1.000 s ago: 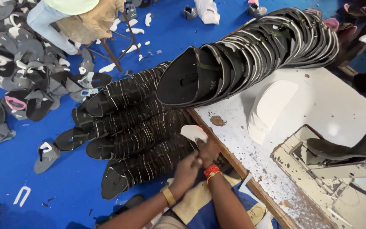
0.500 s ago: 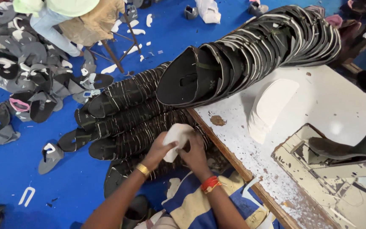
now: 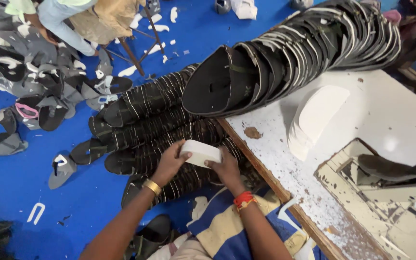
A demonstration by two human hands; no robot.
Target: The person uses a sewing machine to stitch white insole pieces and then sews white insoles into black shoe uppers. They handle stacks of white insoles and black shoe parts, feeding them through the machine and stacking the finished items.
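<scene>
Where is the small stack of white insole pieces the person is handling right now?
In the head view, the white stack sits low of centre, held between the left hand and right hand, above the rows of black sandals on the floor.

Both hands hold 1 small stack of white insoles [image 3: 200, 152] between them: the left hand [image 3: 170, 162] grips its left end, the right hand [image 3: 225, 166] its right end. Below lie rows of black sandals [image 3: 145, 127] on the blue floor [image 3: 20, 183], just beside the left edge of the white worktable [image 3: 386, 120], which bears a taller white insole stack [image 3: 314, 118].
</scene>
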